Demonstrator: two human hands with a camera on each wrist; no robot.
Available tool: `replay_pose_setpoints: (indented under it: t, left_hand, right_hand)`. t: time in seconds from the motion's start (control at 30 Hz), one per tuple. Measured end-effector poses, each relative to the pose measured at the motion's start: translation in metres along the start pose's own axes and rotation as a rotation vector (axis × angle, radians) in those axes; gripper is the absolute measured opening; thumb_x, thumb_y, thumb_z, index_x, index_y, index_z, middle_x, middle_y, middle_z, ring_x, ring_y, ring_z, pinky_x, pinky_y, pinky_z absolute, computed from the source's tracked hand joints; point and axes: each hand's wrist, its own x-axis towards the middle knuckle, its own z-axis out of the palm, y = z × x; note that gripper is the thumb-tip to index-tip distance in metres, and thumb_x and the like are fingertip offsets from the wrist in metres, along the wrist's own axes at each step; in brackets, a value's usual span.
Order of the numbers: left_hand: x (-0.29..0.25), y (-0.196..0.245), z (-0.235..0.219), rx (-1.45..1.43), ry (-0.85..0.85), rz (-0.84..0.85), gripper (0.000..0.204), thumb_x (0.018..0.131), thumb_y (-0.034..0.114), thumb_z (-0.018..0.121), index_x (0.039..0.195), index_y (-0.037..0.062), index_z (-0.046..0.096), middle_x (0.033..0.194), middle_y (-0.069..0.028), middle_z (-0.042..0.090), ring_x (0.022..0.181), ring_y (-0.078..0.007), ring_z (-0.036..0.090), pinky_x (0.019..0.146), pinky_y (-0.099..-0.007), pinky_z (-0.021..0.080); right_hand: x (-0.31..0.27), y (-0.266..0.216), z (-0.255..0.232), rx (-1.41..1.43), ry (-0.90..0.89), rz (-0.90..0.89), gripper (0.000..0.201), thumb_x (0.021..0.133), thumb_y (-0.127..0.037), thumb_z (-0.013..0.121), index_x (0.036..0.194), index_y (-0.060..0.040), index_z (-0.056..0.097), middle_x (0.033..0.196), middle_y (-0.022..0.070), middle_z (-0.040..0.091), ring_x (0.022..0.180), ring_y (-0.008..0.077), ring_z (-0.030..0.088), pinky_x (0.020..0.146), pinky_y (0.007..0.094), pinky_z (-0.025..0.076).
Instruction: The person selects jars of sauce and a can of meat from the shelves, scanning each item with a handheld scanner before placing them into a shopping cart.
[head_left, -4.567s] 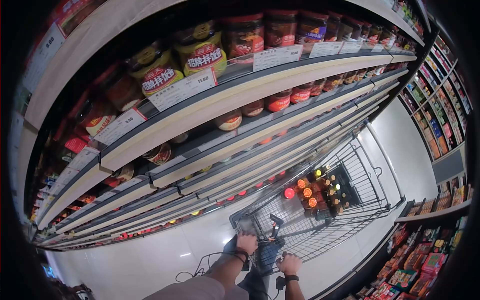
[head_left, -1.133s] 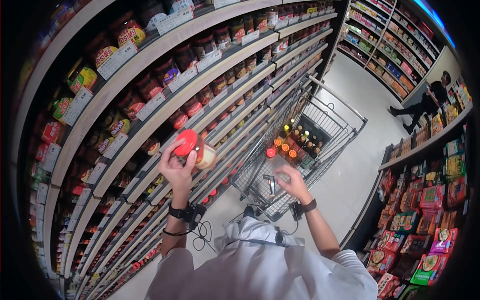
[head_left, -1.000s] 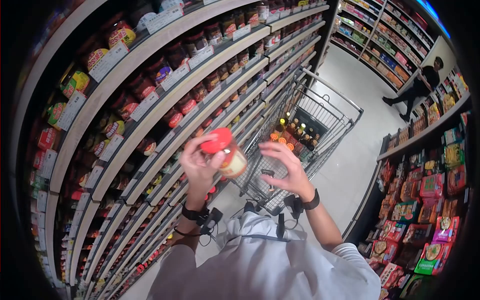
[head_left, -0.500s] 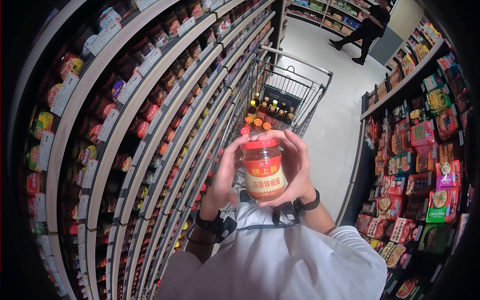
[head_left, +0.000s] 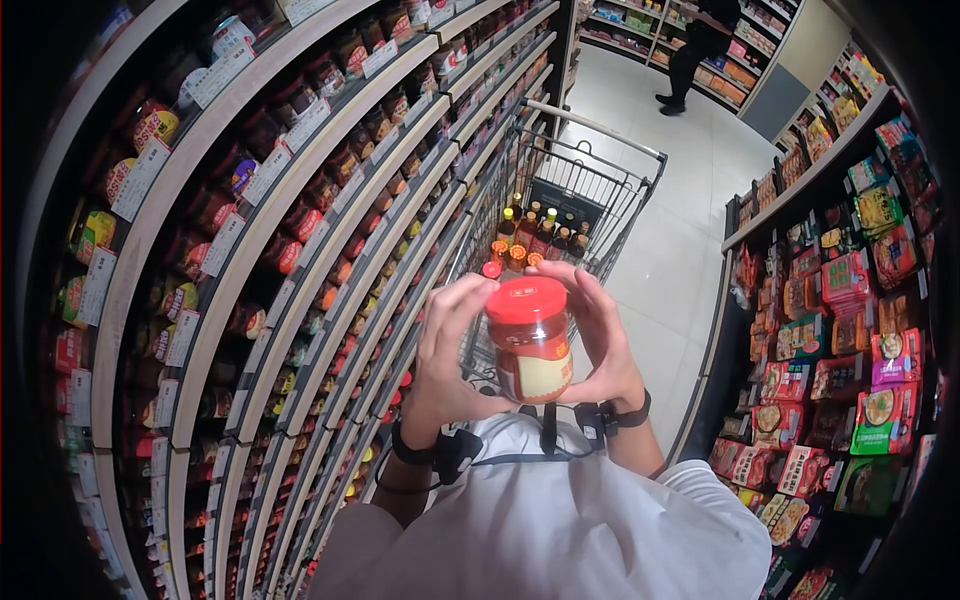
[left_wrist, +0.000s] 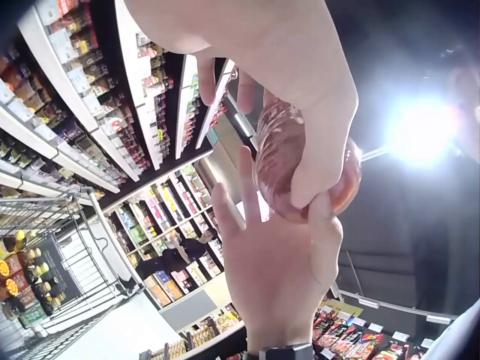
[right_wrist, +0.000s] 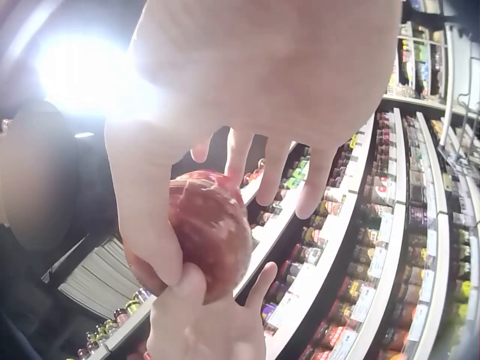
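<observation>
A glass jar (head_left: 530, 345) with a red lid and a red and cream label is held upright in front of the chest. The left hand (head_left: 452, 350) grips its left side, fingertips near the lid and thumb under the base. Around the right side curls the right hand (head_left: 600, 340), its thumb also at the bottom. In the left wrist view the jar's glass (left_wrist: 281, 154) shows between the left hand (left_wrist: 277, 67) and right hand (left_wrist: 277, 262). The right wrist view shows the thumbs meeting at the jar's base (right_wrist: 210, 232).
Shelves of jars (head_left: 300, 225) line the left side. A shopping cart (head_left: 625, 200) stands ahead, holding several bottles (head_left: 530, 230). Packaged goods (head_left: 830, 340) fill the right-hand display. A person in dark clothes (head_left: 690, 55) is at the far end of the aisle.
The jar went from the left hand's grip alone to both hands in front of the chest. Since half a second ago it has turned, its printed front now facing right. The distant person moved left.
</observation>
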Motion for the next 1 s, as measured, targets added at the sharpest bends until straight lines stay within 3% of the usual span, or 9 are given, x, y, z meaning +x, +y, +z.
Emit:
replay_pose_setpoints:
  t: [0.13, 0.37, 0.43, 0.63, 0.87, 1.0]
  left_hand:
    - [0.003, 0.003, 0.001, 0.018, -0.11, 0.001, 0.111, 0.047, 0.013, 0.092, 0.146, 0.0062, 0.042, 0.134, -0.0168, 0.052, 0.122, -0.0382, 0.053, 0.105, -0.0495, 0.042]
    - [0.007, 0.004, 0.015, -0.228, -0.15, -0.096, 0.112, 0.048, 0.012, 0.092, 0.146, 0.0035, 0.039, 0.143, -0.0203, 0.048, 0.137, -0.0389, 0.045, 0.114, -0.0485, 0.037]
    - [0.006, 0.006, 0.017, -0.241, -0.095, -0.093, 0.11, 0.048, 0.011, 0.093, 0.145, 0.0015, 0.041, 0.143, -0.0214, 0.05, 0.135, -0.0384, 0.048, 0.113, -0.0477, 0.04]
    - [0.005, 0.006, 0.018, -0.227, -0.039, -0.086, 0.108, 0.047, 0.011, 0.093, 0.143, 0.0002, 0.044, 0.138, -0.021, 0.054, 0.128, -0.0389, 0.053, 0.109, -0.0474, 0.043]
    - [0.009, 0.004, 0.016, -0.152, -0.053, -0.059, 0.107, 0.046, 0.013, 0.093, 0.142, 0.0, 0.046, 0.133, -0.0197, 0.053, 0.121, -0.0393, 0.054, 0.102, -0.0472, 0.046]
    - [0.009, 0.003, 0.018, -0.137, -0.053, -0.063, 0.107, 0.047, 0.013, 0.093, 0.142, 0.0003, 0.046, 0.131, -0.0198, 0.053, 0.121, -0.0395, 0.054, 0.101, -0.0474, 0.046]
  right_hand:
    - [0.003, -0.012, -0.011, -0.214, -0.137, 0.016, 0.106, 0.061, -0.021, 0.09, 0.151, -0.0065, 0.036, 0.151, 0.0216, 0.039, 0.14, 0.0374, 0.041, 0.113, 0.0485, 0.036]
    - [-0.011, 0.009, 0.012, 0.458, 0.107, 0.097, 0.114, 0.05, -0.018, 0.093, 0.147, -0.011, 0.032, 0.145, 0.0189, 0.038, 0.136, 0.0338, 0.042, 0.114, 0.0467, 0.035]
    - [-0.01, 0.008, 0.023, 0.598, 0.164, 0.106, 0.117, 0.049, -0.019, 0.094, 0.147, -0.0133, 0.029, 0.145, 0.0194, 0.037, 0.135, 0.0337, 0.043, 0.114, 0.0463, 0.035]
    - [-0.012, 0.016, 0.024, 0.61, 0.176, 0.147, 0.118, 0.05, -0.021, 0.094, 0.147, -0.0154, 0.027, 0.143, 0.0189, 0.037, 0.137, 0.0338, 0.04, 0.115, 0.0476, 0.036]
    - [-0.007, 0.011, 0.025, 0.7, 0.174, 0.175, 0.123, 0.051, -0.026, 0.097, 0.149, -0.0164, 0.023, 0.143, 0.0192, 0.035, 0.138, 0.0348, 0.039, 0.11, 0.0492, 0.045]
    - [-0.007, 0.017, 0.021, 0.729, 0.162, 0.169, 0.123, 0.051, -0.021, 0.096, 0.149, -0.0168, 0.022, 0.143, 0.019, 0.035, 0.138, 0.0346, 0.038, 0.109, 0.0497, 0.046]
